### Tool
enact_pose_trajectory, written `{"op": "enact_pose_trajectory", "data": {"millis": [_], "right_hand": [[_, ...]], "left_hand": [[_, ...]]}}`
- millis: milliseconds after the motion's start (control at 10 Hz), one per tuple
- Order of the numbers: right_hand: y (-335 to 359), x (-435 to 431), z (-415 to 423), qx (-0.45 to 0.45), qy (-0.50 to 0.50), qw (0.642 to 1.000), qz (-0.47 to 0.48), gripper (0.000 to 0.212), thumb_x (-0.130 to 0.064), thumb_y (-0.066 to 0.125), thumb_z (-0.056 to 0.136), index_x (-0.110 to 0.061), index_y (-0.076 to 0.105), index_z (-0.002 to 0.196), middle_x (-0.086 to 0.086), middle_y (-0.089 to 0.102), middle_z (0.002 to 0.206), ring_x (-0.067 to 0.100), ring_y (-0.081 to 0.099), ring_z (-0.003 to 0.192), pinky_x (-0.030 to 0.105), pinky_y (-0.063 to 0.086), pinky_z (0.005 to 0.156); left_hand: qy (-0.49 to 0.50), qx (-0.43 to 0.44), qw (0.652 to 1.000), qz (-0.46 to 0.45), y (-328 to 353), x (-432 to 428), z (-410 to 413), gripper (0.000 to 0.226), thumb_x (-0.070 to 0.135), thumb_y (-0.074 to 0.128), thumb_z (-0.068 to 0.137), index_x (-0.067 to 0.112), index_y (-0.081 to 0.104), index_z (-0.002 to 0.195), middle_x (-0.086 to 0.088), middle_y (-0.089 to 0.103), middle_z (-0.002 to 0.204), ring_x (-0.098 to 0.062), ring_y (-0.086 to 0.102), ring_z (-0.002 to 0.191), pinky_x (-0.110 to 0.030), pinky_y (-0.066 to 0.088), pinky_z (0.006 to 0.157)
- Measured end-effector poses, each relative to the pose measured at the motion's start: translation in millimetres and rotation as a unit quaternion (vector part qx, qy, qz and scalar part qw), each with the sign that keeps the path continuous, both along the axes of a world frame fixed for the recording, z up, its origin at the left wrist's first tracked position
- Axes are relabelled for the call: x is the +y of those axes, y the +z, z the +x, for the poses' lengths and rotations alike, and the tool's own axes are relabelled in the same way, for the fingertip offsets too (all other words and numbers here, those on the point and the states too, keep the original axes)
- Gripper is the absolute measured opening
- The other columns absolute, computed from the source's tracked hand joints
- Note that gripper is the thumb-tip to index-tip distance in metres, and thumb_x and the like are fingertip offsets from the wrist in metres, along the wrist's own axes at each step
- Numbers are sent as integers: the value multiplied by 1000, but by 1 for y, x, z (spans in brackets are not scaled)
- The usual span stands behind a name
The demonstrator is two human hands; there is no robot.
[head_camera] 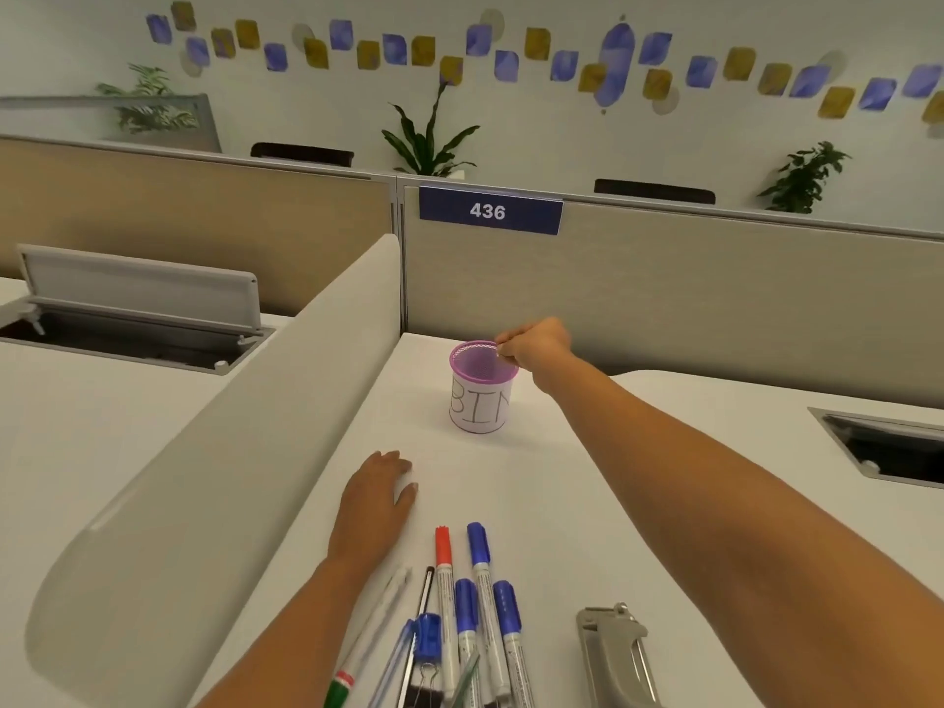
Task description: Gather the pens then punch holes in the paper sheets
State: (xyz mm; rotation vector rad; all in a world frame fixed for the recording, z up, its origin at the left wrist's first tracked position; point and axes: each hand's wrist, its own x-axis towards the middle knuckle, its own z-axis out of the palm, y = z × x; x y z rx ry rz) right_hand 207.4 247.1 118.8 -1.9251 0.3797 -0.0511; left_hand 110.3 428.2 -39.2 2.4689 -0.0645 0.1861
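A pink mesh cup (480,388) with a white label reading "BIN" stands on the white desk (551,503), near the back partition. My right hand (534,344) reaches out to its far right rim, and its curled fingertips pinch the rim. My left hand (380,495) rests palm-down on the desk, fingers relaxed, nearer to me and left of the cup. Several pens and markers (459,620) lie bunched at the near edge: blue-capped ones, a red-capped one (443,554), and a white pen with a green end (368,636). A grey hole punch (615,656) lies to their right.
A black binder clip (426,684) lies among the pens. A curved grey divider (230,426) borders the desk on the left, and a beige partition (664,283) marked 436 closes the back. An open cable hatch (889,452) is set into the desk at right.
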Motion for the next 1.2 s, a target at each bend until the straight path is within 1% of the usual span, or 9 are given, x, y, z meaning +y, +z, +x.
{"op": "enact_pose_trajectory", "data": {"millis": [200, 300, 400, 500, 600, 800, 1000, 1100, 1200], "right_hand": [[-2, 8, 18, 8, 23, 996, -86, 21, 5, 62, 82, 2, 70, 101, 14, 68, 108, 23, 62, 86, 35, 51, 94], [-1, 10, 18, -6, 19, 992, -125, 10, 6, 67, 78, 0, 72, 84, 15, 71, 96, 24, 66, 91, 36, 54, 90], [1, 12, 18, -21, 17, 986, -162, 12, 3, 71, 76, -6, 68, 68, 12, 70, 89, 23, 68, 92, 35, 56, 87], [1, 14, 20, -31, 21, 982, -188, 11, -2, 66, 82, -3, 73, 90, 12, 71, 100, 23, 66, 98, 35, 55, 88], [-1, 16, 23, -39, 20, 979, -197, 14, -2, 67, 81, -2, 72, 93, 13, 70, 101, 24, 66, 98, 36, 56, 87], [-5, 18, 24, -42, 16, 979, -199, 16, -3, 61, 85, -4, 72, 98, 10, 69, 106, 23, 63, 101, 32, 55, 86], [-4, 15, 17, -39, 22, 987, -155, 13, -5, 62, 85, -2, 68, 96, 16, 68, 106, 27, 65, 100, 38, 55, 89], [1, 7, 7, -41, 36, 990, -127, 12, -12, 66, 84, -2, 66, 92, 16, 69, 100, 27, 66, 96, 40, 54, 89], [2, -3, -8, -43, 47, 991, -118, 10, -7, 61, 86, -1, 66, 92, 12, 63, 90, 22, 60, 86, 41, 54, 90]], "left_hand": [[10, -20, 999, 23, -9, -1, 4, 39, 26, 44, 96, 16, 49, 133, -2, 41, 146, -18, 29, 140, -34, 19, 116], [11, -20, 999, 36, -9, -1, 3, 40, 27, 41, 97, 17, 46, 135, -1, 38, 148, -17, 27, 141, -32, 17, 116], [13, -21, 999, 36, -8, -2, 1, 40, 27, 40, 97, 17, 45, 135, 0, 38, 148, -17, 26, 141, -32, 17, 117], [13, -23, 999, 44, -7, -2, 0, 40, 28, 40, 97, 18, 44, 136, 0, 37, 149, -17, 26, 141, -31, 17, 116], [17, -25, 998, 48, -6, -2, -1, 39, 27, 40, 97, 17, 45, 135, 0, 38, 148, -17, 28, 140, -31, 18, 116], [22, -29, 998, 46, -5, -3, -1, 39, 27, 41, 97, 17, 46, 134, -1, 39, 147, -17, 29, 140, -31, 18, 116], [21, -25, 999, 41, -4, -3, -4, 38, 26, 42, 97, 16, 47, 133, -1, 40, 147, -18, 30, 139, -31, 19, 115], [16, -30, 999, 40, -7, -2, -7, 38, 25, 42, 96, 16, 48, 133, -2, 40, 147, -18, 30, 139, -31, 20, 115], [2, -5, 999, 45, -2, 0, -10, 39, 24, 42, 97, 17, 45, 135, -2, 36, 149, -17, 27, 140, -30, 18, 115]]}}
